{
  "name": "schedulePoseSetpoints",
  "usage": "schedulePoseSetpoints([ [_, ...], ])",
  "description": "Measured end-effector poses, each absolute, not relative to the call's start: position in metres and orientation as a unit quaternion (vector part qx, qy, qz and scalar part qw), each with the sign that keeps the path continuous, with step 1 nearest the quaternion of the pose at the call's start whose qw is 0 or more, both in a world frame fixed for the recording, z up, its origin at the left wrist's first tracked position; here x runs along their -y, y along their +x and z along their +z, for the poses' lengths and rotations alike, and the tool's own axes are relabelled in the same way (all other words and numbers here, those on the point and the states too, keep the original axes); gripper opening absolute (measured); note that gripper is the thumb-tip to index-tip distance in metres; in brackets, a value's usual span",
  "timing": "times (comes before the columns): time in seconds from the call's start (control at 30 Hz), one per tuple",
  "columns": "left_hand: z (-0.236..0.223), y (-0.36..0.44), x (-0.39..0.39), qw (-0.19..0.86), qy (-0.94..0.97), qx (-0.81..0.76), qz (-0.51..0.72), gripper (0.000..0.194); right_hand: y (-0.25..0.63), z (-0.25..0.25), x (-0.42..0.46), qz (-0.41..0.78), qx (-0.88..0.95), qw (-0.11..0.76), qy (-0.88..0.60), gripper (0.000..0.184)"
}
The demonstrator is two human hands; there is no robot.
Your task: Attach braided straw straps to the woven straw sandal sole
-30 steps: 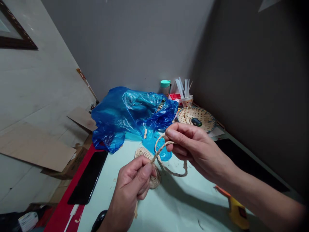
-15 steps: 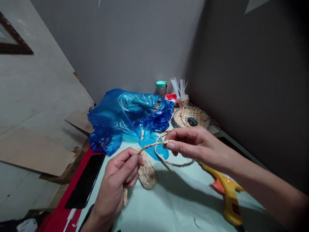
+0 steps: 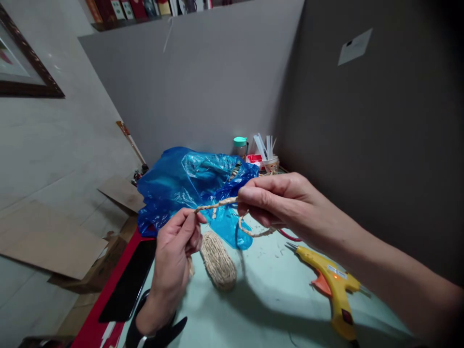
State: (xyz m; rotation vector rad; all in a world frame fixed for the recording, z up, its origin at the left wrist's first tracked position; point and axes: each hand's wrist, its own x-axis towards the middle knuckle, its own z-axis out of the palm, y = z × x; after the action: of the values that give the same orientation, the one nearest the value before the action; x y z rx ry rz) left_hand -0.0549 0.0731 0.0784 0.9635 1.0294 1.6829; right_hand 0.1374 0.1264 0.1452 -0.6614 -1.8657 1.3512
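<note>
A thin twisted straw cord (image 3: 217, 203) is stretched between my two hands above the table. My left hand (image 3: 177, 241) pinches it between thumb and fingers, and a short tail of cord hangs below that palm. My right hand (image 3: 271, 198) is closed on the cord farther along, with a loop of it curving down beneath the fingers. Under the hands, a bundle of the same straw cord (image 3: 219, 263) lies on the pale green tabletop. To the right, below my right forearm, rests a yellow hot glue gun (image 3: 335, 285) with an orange trigger and a small lit lamp.
A crumpled blue plastic bag (image 3: 181, 179) fills the back left. Behind it stand a jar with a green lid (image 3: 239, 145) and a cup of glue sticks (image 3: 270, 164). A black phone (image 3: 128, 285) lies at the left edge, and cardboard (image 3: 47, 241) is beyond it.
Both hands have moved slightly left and up, still holding the cord. My right hand now covers the woven basket at the back. The view has tilted upward, showing a shelf of books.
</note>
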Motion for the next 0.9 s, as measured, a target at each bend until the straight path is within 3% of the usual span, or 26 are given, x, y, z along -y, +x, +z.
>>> schedulePoseSetpoints([
  [0.37,0.087,-0.019,-0.077,0.483,0.365,-0.354,0.712,0.018,0.127,0.114,-0.112,0.531,0.720,0.329,-0.302,0.035],
  [0.6,0.082,-0.012,-0.078,0.480,0.384,-0.388,0.686,0.017,0.129,0.107,-0.113,0.620,0.652,0.325,-0.291,0.037],
  [0.9,0.091,0.003,-0.098,0.479,0.471,-0.402,0.622,0.020,0.143,0.095,-0.132,0.641,0.633,0.337,-0.276,0.034],
])
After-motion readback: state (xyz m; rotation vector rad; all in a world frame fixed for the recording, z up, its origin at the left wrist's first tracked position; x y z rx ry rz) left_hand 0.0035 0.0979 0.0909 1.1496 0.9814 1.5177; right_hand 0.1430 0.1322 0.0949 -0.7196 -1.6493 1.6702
